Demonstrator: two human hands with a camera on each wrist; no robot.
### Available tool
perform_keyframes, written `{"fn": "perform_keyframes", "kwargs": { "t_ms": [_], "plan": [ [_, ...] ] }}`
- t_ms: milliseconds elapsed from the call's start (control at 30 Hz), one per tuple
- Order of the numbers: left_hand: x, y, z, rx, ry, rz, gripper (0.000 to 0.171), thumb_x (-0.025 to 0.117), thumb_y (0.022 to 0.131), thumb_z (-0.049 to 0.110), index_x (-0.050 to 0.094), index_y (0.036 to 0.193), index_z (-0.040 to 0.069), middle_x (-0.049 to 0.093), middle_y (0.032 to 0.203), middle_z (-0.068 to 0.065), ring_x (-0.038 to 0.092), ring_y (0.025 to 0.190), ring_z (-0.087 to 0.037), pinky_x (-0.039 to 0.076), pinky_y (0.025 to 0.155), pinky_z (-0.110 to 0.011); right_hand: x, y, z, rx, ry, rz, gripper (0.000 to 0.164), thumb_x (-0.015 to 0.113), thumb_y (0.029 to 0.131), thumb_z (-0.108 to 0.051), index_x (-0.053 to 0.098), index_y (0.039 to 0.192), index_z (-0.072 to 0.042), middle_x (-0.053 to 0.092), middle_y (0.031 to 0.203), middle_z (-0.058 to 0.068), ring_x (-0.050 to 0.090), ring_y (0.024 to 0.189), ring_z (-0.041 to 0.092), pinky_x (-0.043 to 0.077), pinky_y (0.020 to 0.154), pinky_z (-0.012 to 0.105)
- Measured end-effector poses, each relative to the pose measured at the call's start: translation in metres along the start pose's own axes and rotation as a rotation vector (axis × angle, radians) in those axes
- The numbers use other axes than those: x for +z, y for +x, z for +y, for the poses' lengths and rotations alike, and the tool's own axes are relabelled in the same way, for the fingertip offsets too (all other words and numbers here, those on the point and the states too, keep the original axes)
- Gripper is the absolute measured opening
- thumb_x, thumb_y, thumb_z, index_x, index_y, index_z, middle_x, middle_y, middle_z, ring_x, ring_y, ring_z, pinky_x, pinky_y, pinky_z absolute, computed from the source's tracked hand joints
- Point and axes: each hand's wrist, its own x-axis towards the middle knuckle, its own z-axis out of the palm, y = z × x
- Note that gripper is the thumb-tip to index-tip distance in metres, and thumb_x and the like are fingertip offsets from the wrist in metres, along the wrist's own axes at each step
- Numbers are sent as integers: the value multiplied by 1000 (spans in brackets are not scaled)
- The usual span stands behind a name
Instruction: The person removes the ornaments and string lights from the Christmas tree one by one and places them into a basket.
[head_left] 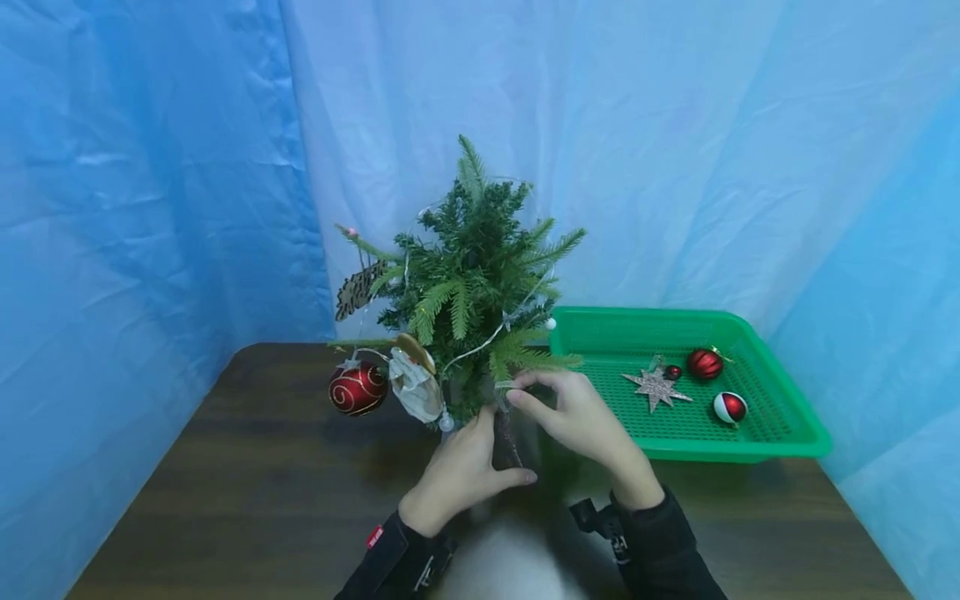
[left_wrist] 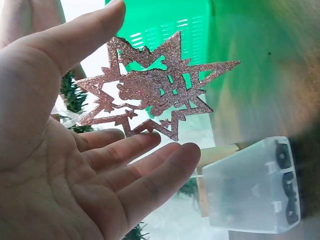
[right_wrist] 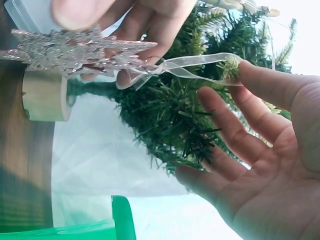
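the right hand (head_left: 573, 412) pinches the sheer ribbon (right_wrist: 200, 59); the left hand (head_left: 459, 473) is loosely spread about the glittery star ornament (left_wrist: 145, 90), below the christmas tree's (head_left: 480, 250) lower branches (head_left: 525, 357). best to widen the loop and seat it well along a firm branch. counted: one tree, one green basket (head_left: 690, 450), two glittery stars, four baubles (head_left: 358, 389).

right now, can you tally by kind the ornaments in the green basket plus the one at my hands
Glittery stars: 2, one hung by its ribbon from the right hand, one in the green basket
Red balls: 2, one smaller
Red-and-white ball: 1
Total: 5
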Motion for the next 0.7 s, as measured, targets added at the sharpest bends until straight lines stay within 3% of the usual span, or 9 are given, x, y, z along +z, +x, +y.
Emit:
{"fn": "perform_keyframes", "kwargs": {
  "t_ms": [100,200,333,400,533,633,700],
  "plan": [
    [-3,0,2,7,-2,-1,105,79,81,59,32,154,0,57,139,-19,62,118,-31,55,89,-44,-2,-1,0,12,-2,2,33,64,102,-33,73,120,-7,73,108,5,16,42,4,31,48,25],
    [-5,-1,4,4,4,-6,103,79,81,60,34,153,0,56,140,-18,63,117,-30,55,88,-44,-5,-2,1,12,-13,-5,33,63,102,-35,73,119,-9,72,97,6,16,42,4,31,48,26],
    [-10,-4,9,0,18,-23,103,77,82,62,35,153,1,52,146,-18,62,118,-32,55,89,-46,-11,-4,2,-12,-38,-14,28,63,102,-35,75,113,-13,73,105,7,20,44,4,38,56,27],
    [-13,-5,11,-4,19,-36,102,76,82,63,36,153,2,51,147,-17,63,117,-32,56,88,-46,-15,-7,2,-28,-42,-27,24,63,102,-34,75,110,-14,71,120,6,24,47,6,43,62,30],
    [-17,-8,17,2,35,-71,101,76,82,63,37,154,4,49,149,-16,63,117,-32,55,90,-47,-24,-12,1,-57,-52,-65,18,65,102,-30,76,107,-17,71,119,3,59,76,8,50,76,35],
    [-20,-11,22,18,37,-87,98,77,82,62,39,153,6,49,150,-15,62,118,-31,55,91,-49,-29,-15,0,-78,-60,-75,14,67,100,-28,76,106,-18,71,116,-1,66,104,15,52,80,38],
    [-22,-13,25,27,31,-86,97,77,82,61,39,154,8,49,150,-13,62,120,-30,54,92,-49,-31,-16,0,-95,-72,-76,13,68,100,-27,75,106,-19,72,113,-4,66,106,15,54,84,41]
  ]
}}
